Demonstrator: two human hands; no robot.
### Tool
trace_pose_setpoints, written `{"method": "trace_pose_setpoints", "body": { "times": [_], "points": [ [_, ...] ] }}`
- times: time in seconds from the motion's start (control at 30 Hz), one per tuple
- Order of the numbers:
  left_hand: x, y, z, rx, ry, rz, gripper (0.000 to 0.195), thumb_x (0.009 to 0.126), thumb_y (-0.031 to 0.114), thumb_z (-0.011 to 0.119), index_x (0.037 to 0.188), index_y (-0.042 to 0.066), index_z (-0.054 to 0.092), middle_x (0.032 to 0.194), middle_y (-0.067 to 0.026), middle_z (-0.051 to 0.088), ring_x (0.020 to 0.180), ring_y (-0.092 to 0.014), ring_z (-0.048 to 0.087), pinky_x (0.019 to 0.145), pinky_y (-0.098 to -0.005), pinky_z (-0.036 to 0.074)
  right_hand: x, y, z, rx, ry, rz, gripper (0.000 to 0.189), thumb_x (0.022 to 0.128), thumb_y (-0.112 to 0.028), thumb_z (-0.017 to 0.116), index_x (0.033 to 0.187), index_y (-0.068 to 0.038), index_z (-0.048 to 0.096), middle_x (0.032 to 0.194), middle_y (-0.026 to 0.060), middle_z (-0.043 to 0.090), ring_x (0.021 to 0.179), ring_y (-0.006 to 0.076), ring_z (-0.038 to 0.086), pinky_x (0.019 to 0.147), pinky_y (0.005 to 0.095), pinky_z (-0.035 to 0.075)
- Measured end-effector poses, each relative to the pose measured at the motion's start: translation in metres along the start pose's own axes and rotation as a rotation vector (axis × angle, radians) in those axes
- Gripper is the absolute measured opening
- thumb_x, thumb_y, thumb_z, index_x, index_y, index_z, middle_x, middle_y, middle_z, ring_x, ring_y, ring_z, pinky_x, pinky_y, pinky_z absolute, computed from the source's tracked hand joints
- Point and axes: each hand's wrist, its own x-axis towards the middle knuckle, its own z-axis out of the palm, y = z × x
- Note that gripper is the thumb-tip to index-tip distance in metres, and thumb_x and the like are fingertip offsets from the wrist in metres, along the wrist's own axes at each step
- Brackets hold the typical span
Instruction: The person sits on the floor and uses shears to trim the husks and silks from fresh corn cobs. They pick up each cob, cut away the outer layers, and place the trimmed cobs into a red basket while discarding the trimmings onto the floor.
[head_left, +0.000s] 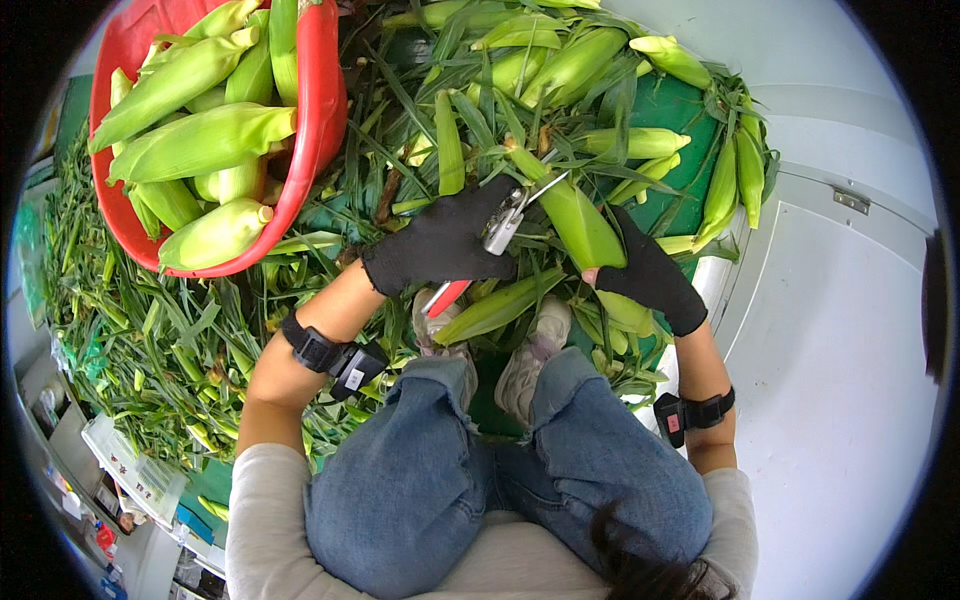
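Observation:
My left hand (442, 240), in a black glove, grips red-handled pruning shears (504, 231). Their pointed blade reaches up and right to the stalk end of a green ear of corn in its husk (574, 214); whether it touches is hard to tell. That ear is held by its lower end in my right hand (649, 274), also gloved in black, with a bare thumb tip showing. The ear slants from upper left to lower right. Another husked ear (499, 307) lies below the shears, above my shoes.
At upper left stands a red plastic tub (319, 112) heaped with ears of corn (210, 142). Loose leaves and husks (180, 322) cover the floor at left. More ears (577, 64) lie ahead on the green floor (667, 109). A pale hinged panel (832, 315) borders the right side.

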Motion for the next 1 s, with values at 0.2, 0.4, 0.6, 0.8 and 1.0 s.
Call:
{"method": "trace_pose_setpoints", "body": {
  "times": [0.2, 0.4, 0.6, 0.8, 1.0],
  "points": [
    [-0.010, -0.003, 0.007, -0.340, -0.059, -0.152, 0.076, 0.068, 0.028, 0.072, 0.130, 0.003, 0.035, 0.111, -0.0246, 0.054, 0.102, -0.035, 0.057, 0.087, -0.0399, 0.045, 0.002, 0.006, -0.005, 0.158, -0.077, -0.049, 0.096, 0.070, -0.047, 0.075, 0.141, -0.001, 0.029, 0.128, 0.0238, 0.050, 0.119, 0.0312, 0.050, 0.101, 0.0365, 0.037],
    [-0.013, -0.017, 0.010, -0.189, -0.064, -0.031, 0.077, 0.068, 0.023, 0.073, 0.133, 0.002, 0.037, 0.105, -0.0214, 0.058, 0.091, -0.032, 0.060, 0.081, -0.0386, 0.048, -0.003, 0.010, -0.007, 0.086, -0.018, -0.087, 0.090, 0.069, -0.045, 0.075, 0.138, -0.001, 0.035, 0.126, 0.0229, 0.051, 0.118, 0.0324, 0.050, 0.100, 0.0373, 0.038],
    [-0.021, -0.022, -0.003, 0.148, 0.111, -0.169, 0.081, 0.067, 0.024, 0.073, 0.133, -0.003, 0.035, 0.093, -0.0243, 0.059, 0.080, -0.036, 0.062, 0.069, -0.0414, 0.050, -0.008, 0.002, -0.016, -0.259, 0.107, -0.075, 0.081, 0.070, -0.046, 0.072, 0.133, -0.004, 0.043, 0.117, 0.0221, 0.054, 0.107, 0.0381, 0.055, 0.092, 0.0409, 0.044],
    [-0.017, -0.015, 0.022, 0.451, 0.179, 0.085, 0.069, 0.066, 0.025, 0.071, 0.124, 0.003, 0.040, 0.085, -0.0197, 0.059, 0.071, -0.039, 0.061, 0.061, -0.0451, 0.050, -0.009, -0.022, -0.006, -0.477, 0.115, -0.095, 0.078, 0.070, -0.048, 0.070, 0.132, -0.008, 0.044, 0.115, 0.0209, 0.054, 0.101, 0.0375, 0.057, 0.084, 0.0422, 0.048],
    [-0.007, -0.030, 0.014, 0.519, -0.009, -0.041, 0.059, 0.073, 0.023, 0.065, 0.120, -0.002, 0.041, 0.081, -0.0230, 0.060, 0.075, -0.040, 0.061, 0.063, -0.0463, 0.049, -0.013, -0.003, -0.008, -0.520, 0.143, -0.102, 0.076, 0.069, -0.044, 0.073, 0.131, -0.009, 0.045, 0.120, 0.0188, 0.051, 0.097, 0.0336, 0.059, 0.082, 0.0378, 0.049]
  ]
}}
